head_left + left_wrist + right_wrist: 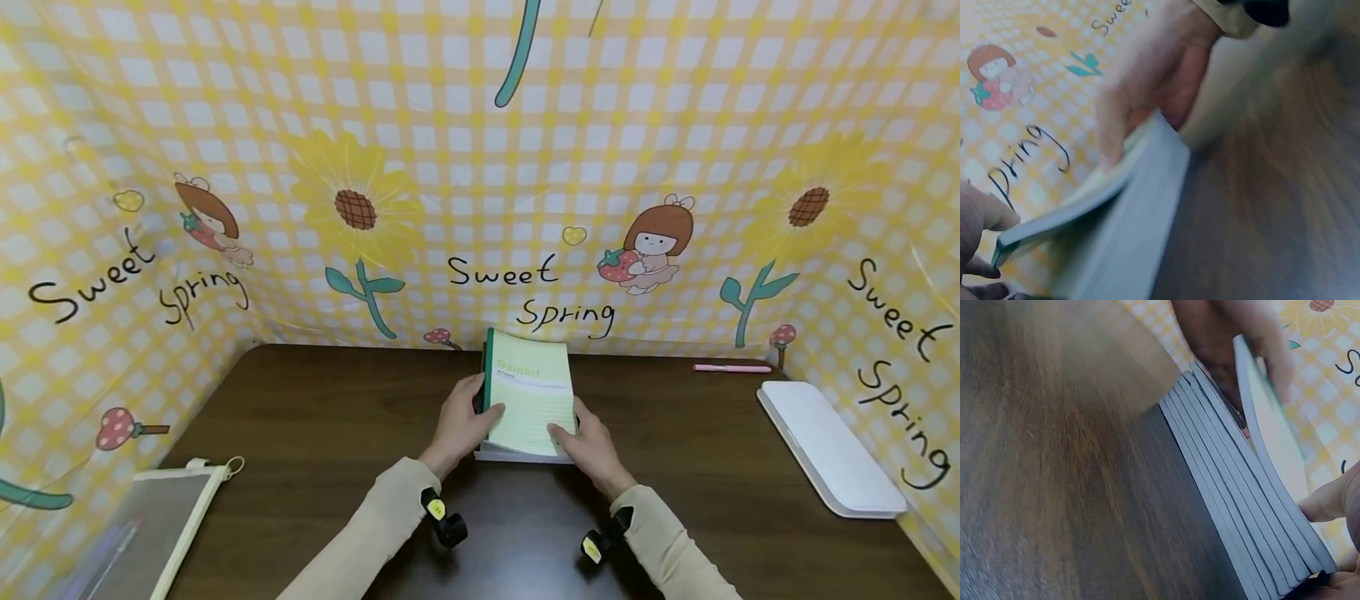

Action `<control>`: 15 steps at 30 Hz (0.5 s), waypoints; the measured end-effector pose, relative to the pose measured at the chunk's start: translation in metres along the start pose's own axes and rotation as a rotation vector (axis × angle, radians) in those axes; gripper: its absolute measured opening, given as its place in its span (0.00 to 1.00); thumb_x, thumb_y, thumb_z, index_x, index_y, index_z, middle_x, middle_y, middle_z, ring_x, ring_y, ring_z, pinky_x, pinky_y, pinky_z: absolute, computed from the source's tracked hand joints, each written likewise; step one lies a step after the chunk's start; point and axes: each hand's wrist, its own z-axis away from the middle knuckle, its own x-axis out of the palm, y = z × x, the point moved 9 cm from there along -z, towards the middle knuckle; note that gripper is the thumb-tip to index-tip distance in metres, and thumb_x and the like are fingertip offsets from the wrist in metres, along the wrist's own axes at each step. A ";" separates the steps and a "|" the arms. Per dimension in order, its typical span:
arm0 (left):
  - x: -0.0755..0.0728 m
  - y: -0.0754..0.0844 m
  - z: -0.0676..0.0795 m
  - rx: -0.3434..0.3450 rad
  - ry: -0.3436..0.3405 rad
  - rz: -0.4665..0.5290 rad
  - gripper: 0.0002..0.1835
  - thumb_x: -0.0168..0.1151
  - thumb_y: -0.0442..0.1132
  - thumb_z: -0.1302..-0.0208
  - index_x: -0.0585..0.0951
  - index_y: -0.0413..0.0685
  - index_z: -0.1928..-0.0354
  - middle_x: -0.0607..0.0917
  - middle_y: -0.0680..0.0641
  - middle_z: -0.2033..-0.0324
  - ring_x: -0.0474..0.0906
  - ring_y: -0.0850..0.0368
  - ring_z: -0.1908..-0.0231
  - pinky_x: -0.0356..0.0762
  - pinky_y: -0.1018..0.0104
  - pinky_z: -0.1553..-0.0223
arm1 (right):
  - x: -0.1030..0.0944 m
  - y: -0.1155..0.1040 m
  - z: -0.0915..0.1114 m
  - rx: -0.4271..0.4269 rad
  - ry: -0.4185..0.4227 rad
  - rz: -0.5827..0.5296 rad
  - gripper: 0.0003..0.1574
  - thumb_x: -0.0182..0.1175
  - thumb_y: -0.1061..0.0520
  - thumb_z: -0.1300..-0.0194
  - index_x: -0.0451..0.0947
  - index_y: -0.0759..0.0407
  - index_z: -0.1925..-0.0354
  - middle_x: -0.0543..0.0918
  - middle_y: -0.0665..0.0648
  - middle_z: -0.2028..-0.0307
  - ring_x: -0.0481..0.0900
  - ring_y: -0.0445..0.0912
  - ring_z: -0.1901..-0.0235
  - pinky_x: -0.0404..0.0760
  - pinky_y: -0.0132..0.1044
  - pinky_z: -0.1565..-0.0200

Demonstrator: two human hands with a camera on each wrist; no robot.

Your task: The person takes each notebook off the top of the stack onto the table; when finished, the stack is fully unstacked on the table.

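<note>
A pale green notebook (531,396) with a green spine lies on top of a stack of several notebooks (1229,487) at the table's far middle. My left hand (463,423) pinches its left edge, thumb on the page and fingers beneath. On the right edge, my right hand (591,446) holds it the same way, thumb on top. The right wrist view shows the notebook's left side raised off the stack, with a gap under it, while its right side stays near the pile. Some fingers are hidden below the notebook.
A mesh zip pouch (153,525) with pens inside lies at the left front. On the right are a white, rounded flat case (832,450) and a pink pen (731,368). Yellow checked cloth (480,167) walls the dark wooden table (322,425) at the back and sides.
</note>
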 end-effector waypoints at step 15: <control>-0.015 -0.020 -0.001 -0.194 0.012 0.378 0.29 0.48 0.23 0.42 0.62 0.39 0.36 0.81 0.33 0.57 0.81 0.54 0.70 0.79 0.64 0.70 | -0.003 0.002 0.000 -0.016 -0.033 0.065 0.44 0.59 0.55 0.32 0.51 0.67 0.27 0.64 0.68 0.31 0.62 0.60 0.31 0.63 0.57 0.34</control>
